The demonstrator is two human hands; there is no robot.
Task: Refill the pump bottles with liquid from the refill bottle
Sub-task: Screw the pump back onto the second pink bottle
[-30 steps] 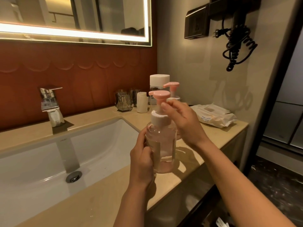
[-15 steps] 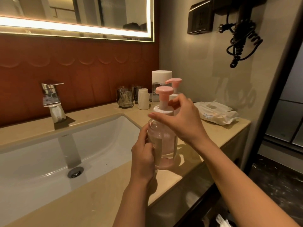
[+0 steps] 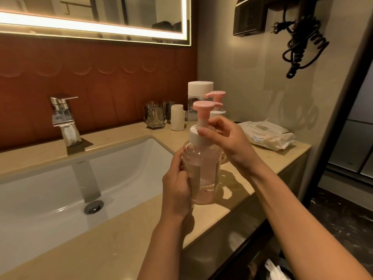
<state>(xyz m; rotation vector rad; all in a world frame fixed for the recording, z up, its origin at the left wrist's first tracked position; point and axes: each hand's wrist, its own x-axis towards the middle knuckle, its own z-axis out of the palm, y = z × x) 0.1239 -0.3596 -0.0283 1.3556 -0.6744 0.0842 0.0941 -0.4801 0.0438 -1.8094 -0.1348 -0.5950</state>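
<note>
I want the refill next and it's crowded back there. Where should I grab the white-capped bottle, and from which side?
Probably high up, around the clear wall just under the wide cap of the white-capped bottle, coming from above on the sink side: it stands upright and tallest, while the second pump bottle crowds its front right.

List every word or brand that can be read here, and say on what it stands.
"PURE WATER WET WIPES", as far as it reads: on the wipes pack.
Brand mark on the sink: too small to read.
On the pump bottle: no readable text.
</note>
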